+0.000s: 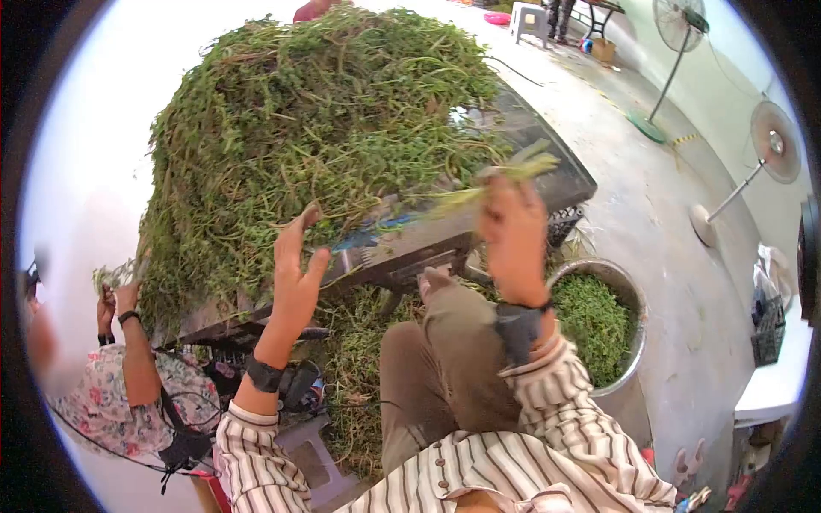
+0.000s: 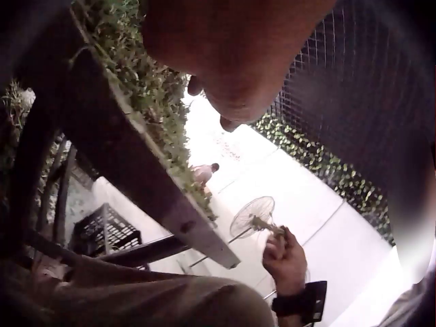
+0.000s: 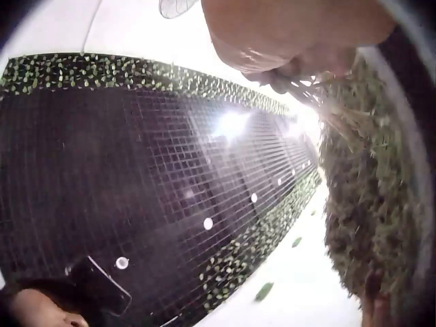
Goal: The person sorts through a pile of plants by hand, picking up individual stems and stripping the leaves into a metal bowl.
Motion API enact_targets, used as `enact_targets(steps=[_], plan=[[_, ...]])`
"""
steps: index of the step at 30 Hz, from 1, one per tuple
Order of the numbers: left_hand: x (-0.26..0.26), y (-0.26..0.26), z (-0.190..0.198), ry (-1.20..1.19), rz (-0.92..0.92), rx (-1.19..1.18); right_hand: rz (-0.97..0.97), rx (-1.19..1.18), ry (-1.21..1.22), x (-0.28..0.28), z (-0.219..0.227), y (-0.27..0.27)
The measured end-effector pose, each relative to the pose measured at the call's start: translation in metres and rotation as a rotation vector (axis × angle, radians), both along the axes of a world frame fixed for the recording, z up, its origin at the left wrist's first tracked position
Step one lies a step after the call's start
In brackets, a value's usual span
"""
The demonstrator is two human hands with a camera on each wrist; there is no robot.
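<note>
My right hand (image 1: 516,231) pinches a small bunch of pale green stems (image 1: 532,166) above the table's near right corner; motion blurs it in the head view. The same hand (image 2: 285,262) shows raised in the left wrist view, and in the right wrist view the stems (image 3: 344,117) stick out from its fingers. My left hand (image 1: 293,286) is at the near edge of a large heap of leafy greens (image 1: 325,111), thumb and fingers spread apart, with nothing seen in it. A blue strip (image 1: 368,232) lies between the two hands on the dark table (image 1: 453,229).
A metal basin (image 1: 641,321) of cut greens stands on the floor right of my knees. Loose stems (image 1: 352,376) cover the floor under the table. A person in a floral top (image 1: 111,393) works at left. Standing fans (image 1: 774,144) and a white stool (image 1: 528,20) are farther off.
</note>
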State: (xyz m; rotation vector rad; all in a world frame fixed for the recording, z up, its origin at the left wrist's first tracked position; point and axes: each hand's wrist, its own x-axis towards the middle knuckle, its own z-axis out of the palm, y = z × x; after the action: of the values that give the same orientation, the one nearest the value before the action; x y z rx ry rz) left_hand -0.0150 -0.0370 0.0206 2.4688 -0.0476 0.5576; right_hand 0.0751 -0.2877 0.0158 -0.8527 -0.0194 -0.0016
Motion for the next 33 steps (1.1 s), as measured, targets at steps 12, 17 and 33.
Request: enact_targets(steps=[12, 17, 33], plan=[[0.024, 0.005, -0.045, -0.028, 0.097, 0.618, -0.281, -0.013, 0.699, -0.050, -0.261, -0.208], [0.035, 0.008, -0.041, -0.091, 0.176, 0.668, -0.109, 0.003, 0.545, 0.042, -0.261, -0.194], [0.034, 0.019, -0.049, -0.254, 0.216, 0.370, 0.344, -0.035, 0.061, -0.028, -0.022, -0.047]])
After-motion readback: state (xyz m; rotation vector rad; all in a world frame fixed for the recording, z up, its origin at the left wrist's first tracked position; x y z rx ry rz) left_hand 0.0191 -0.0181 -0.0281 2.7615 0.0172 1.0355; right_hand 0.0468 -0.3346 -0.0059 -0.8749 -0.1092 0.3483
